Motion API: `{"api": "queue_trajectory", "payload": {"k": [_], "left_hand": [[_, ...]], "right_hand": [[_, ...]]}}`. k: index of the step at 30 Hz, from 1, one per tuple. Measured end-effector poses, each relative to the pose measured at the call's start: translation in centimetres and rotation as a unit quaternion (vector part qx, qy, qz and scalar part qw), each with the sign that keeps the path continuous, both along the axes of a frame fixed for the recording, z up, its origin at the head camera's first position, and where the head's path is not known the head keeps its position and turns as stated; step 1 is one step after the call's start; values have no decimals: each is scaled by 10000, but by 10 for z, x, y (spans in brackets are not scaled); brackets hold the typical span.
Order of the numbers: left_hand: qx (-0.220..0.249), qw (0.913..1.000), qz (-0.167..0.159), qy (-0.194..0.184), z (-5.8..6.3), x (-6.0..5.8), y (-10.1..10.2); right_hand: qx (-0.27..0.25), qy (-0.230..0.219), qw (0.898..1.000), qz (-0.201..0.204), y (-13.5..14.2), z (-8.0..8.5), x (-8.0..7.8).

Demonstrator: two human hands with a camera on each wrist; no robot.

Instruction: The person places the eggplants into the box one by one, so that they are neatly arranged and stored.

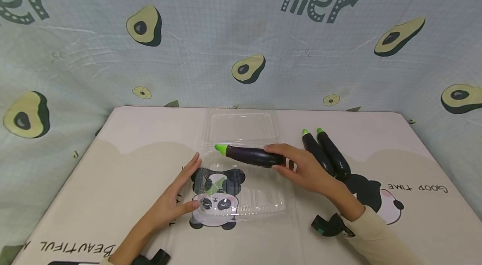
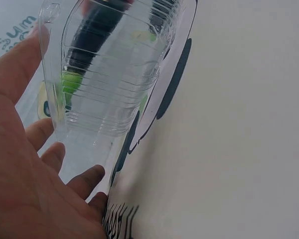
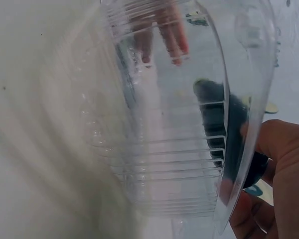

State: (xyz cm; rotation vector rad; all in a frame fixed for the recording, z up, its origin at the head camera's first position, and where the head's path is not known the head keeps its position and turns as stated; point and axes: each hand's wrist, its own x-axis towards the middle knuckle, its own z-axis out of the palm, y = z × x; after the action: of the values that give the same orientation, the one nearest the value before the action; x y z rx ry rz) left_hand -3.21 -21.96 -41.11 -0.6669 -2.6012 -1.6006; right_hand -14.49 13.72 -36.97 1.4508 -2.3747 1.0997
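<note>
My right hand (image 1: 303, 169) holds a dark purple eggplant (image 1: 248, 156) with a bright green tip by its thick end. The eggplant lies crosswise over the back part of a clear plastic clamshell box (image 1: 263, 204), its tip pointing left. Behind, the box's clear lid (image 1: 242, 128) is folded open. At the box's left side is my left hand (image 1: 169, 202), its fingers spread and its thumb by the rim. In the left wrist view, the eggplant's green tip (image 2: 71, 82) shows through the clear wall. The right wrist view shows my right hand (image 3: 289, 169) gripping the eggplant behind the box wall.
Two more eggplants (image 1: 318, 153) lie side by side on the table at the right, green tips toward the back. The pale tabletop (image 1: 124, 181) bears printed pandas and lettering. A curtain (image 1: 203, 26) printed with avocados hangs behind. Each wrist wears a black device (image 1: 328, 225).
</note>
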Motion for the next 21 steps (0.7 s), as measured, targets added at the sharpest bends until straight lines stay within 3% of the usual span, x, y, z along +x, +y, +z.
{"api": "queue_trajectory", "payload": {"k": [10, 21], "left_hand": [[47, 10000, 37, -62, 2, 0, 2], [-60, 9999, 42, 79, 1, -1, 2]], "right_hand": [[51, 115, 9999, -2, -1, -4, 3], [720, 170, 9972, 53, -9, -1, 3]]}}
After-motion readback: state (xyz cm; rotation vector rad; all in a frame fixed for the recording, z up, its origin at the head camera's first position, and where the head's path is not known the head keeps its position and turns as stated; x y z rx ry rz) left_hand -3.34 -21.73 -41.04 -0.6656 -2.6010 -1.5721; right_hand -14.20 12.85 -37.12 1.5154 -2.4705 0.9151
